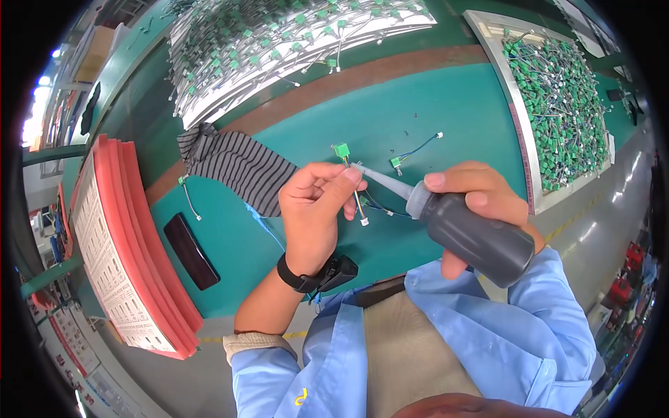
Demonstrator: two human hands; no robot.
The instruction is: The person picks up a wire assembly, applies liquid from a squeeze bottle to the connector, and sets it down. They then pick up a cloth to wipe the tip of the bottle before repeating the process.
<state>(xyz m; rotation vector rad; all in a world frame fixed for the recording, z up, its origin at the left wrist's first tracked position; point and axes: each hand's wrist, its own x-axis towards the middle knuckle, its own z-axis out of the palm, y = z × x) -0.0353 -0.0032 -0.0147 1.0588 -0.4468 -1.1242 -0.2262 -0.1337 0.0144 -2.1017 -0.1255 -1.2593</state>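
Note:
My left hand (pixel 320 195) pinches a small wire harness by its wires. Its green connector (pixel 341 150) sticks up above the fingertips, and a white plug (pixel 364 221) hangs below them. In my right hand (pixel 481 195) is a dark grey squeeze bottle (pixel 481 237), tilted so its long tapered nozzle (pixel 383 181) points left. The nozzle's tip is right by my left fingertips and the wires; whether it touches them I cannot tell. Another harness (pixel 383 207) shows just below the nozzle, partly hidden. A further loose harness with a green connector (pixel 397 163) lies on the mat beyond the nozzle.
A striped grey cloth sleeve (pixel 240 164) and a black phone (pixel 191 251) lie left on the green mat (pixel 446 104). Red folders (pixel 150 258) stand at the left edge. Many harnesses cover a white board (pixel 209 104) at the back; a framed tray (pixel 519 139) holds more at right.

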